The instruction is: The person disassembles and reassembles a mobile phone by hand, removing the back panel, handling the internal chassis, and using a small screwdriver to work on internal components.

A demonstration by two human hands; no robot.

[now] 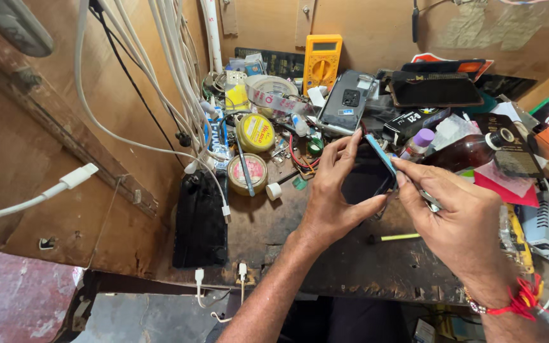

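Note:
My left hand (332, 190) grips a dark phone (366, 178), fingers on its top edge and thumb at its lower side. The phone is tilted up on its side, and a light blue rim shows along its upper right edge. My right hand (459, 219) presses a fingertip against that blue edge and holds a small metal tool (432, 202) under its fingers. A red thread bracelet (522, 298) is on my right wrist. Both hands hover above the worn wooden bench (274, 235).
A yellow multimeter (322, 58), tape roll (272, 93), two round tins (255, 132), another phone (347, 100), a brown bottle (471, 151) and boxes crowd the back. White cables (173, 70) hang at left. A black cloth (199, 219) and a yellow-handled tool (398, 237) lie nearby.

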